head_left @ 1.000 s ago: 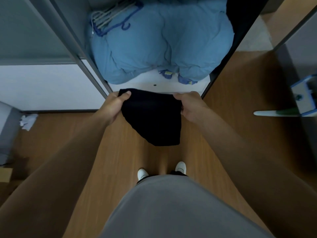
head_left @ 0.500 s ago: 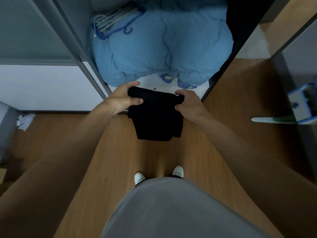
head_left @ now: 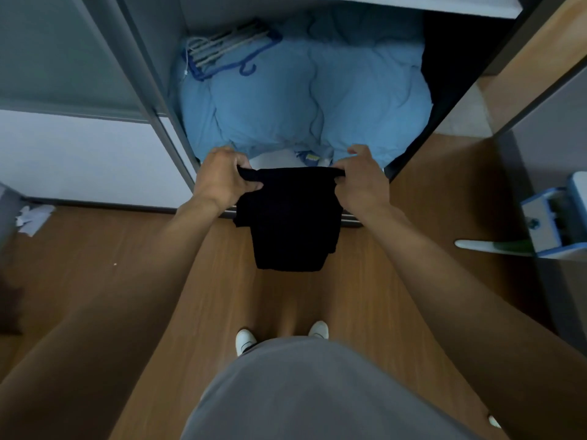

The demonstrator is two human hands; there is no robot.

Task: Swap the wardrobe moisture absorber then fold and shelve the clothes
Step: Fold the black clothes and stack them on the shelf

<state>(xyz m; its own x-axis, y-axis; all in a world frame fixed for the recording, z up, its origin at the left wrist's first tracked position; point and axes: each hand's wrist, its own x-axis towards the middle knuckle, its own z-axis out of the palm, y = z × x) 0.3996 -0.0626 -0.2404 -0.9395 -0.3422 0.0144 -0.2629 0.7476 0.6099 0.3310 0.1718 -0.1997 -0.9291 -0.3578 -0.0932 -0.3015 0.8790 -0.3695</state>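
A black garment, folded over, hangs in the air in front of the open wardrobe. My left hand grips its top left corner and my right hand grips its top right corner, so the top edge is stretched flat between them. The lower part hangs down over the wooden floor. No moisture absorber is visible.
A bulky blue duvet fills the wardrobe's bottom compartment, with several hangers lying on it. Dark clothes hang at the right inside. Crumpled white paper lies on the floor at left. A blue-and-white box juts in at right.
The garment has been folded narrower and lifted toward the wardrobe. Both hands moved up and forward, and now hold the top edge taut.
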